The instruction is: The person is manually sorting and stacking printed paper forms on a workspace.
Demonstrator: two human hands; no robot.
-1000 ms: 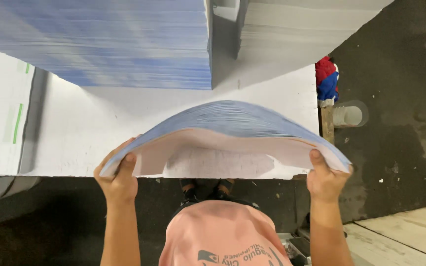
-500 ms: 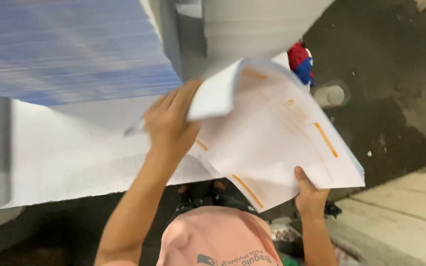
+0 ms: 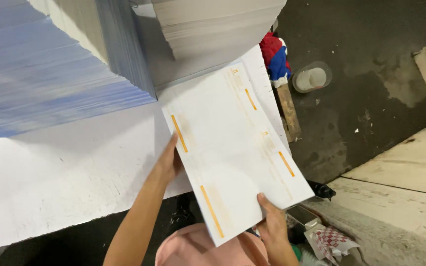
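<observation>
Dark, stained concrete floor [image 3: 371,123] runs down the right, and a broad white counter [image 3: 65,182] fills the left, loaded with a tall blue-edged paper stack [image 3: 40,88] and a white paper stack [image 3: 213,24] behind it. Between the two hands sits a bundle of white sheets [image 3: 232,148] with orange stripes, tilted, its far end over the counter's edge and its near corner hanging above the pink shirt [image 3: 208,249]. Left hand [image 3: 169,160] is tucked against the bundle's left edge, fingers mostly hidden beneath, so how tightly it closes cannot be told. Right hand [image 3: 271,216] pinches the near right corner, thumb on top.

The risk, as it looks: the bundle is held only at one edge and one corner, so the sheets could fan, slide apart and spill toward the floor, where a round plastic lid [image 3: 311,77] and a red-and-blue cloth [image 3: 274,54] lie. A loose pinch could also crease that corner.
</observation>
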